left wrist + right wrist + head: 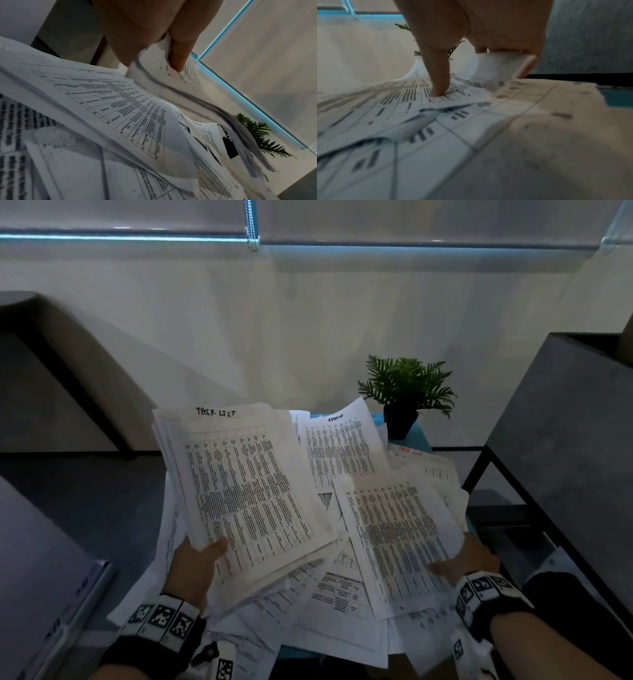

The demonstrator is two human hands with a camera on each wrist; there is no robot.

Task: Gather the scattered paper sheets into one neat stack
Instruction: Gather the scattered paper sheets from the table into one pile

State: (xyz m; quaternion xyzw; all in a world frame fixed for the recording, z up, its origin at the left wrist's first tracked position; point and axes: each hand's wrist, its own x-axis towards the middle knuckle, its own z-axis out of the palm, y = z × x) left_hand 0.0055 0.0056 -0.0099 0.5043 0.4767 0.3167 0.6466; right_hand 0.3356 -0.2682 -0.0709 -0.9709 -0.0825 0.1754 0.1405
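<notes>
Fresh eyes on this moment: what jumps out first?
The thick bundle of printed sheets, headed TASK LIST, held up at centre left by the left hand. Right of it, the right hand pinches another sheet off the messy pile of loose papers. A potted fern stands behind at right.

The paper sheets (342, 587) are showing white, printed with dense black tables in ruled grid lines. The held bundle (253, 491) is looking creamier, its top page carrying a black handwritten heading. One sheet at the far right (411, 451) is bearing a red handwritten heading. The bench (419, 433) is peeking out teal beneath them. The fern (407, 385) is showing deep green fronds in a black pot (399, 421). Both wristbands (161, 619) are displaying black-and-white square marker patterns.
</notes>
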